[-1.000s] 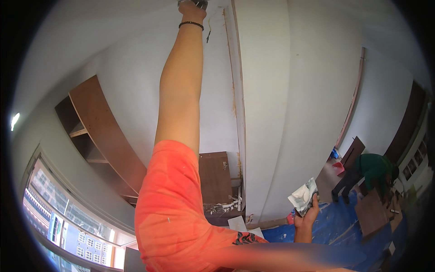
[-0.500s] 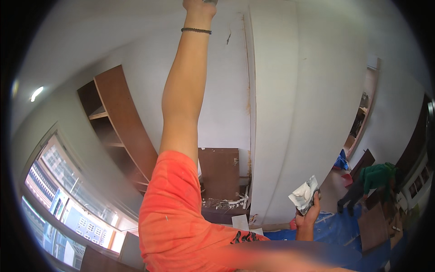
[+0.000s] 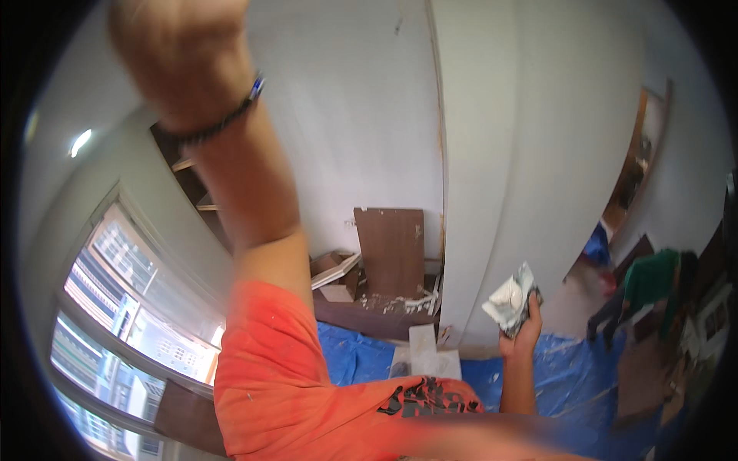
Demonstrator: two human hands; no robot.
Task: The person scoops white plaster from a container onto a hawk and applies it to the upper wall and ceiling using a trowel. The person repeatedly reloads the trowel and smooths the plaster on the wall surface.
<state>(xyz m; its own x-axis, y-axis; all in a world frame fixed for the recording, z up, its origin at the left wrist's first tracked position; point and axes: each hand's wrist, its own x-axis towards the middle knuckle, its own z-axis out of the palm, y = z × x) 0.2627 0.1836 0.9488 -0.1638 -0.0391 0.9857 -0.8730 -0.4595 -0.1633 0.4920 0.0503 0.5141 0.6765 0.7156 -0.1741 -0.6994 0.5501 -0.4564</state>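
My left arm, in an orange sleeve with a dark beaded bracelet at the wrist, is raised to the upper left. Motion smears my left hand (image 3: 184, 46) and the top edge cuts it off, so its fingers and anything in them cannot be made out. To the right, before the pale wall column, my right hand (image 3: 524, 338) is closed around the lower edge of a crumpled silvery packet (image 3: 507, 298). A white, paste-like patch shows on the packet's face, which is tilted upward.
A brown board (image 3: 390, 250) leans on the wall above a ledge (image 3: 369, 319) strewn with white debris. Blue sheeting (image 3: 350, 353) covers the floor, with pale blocks (image 3: 423, 349) on it. Windows (image 3: 123, 307) line the left. A person in a green top (image 3: 649, 280) bends over at the far right.
My left arm has swung left and bent, bringing the hand larger into view. The view has shifted, showing more blue sheeting. My right hand keeps hold of the packet.
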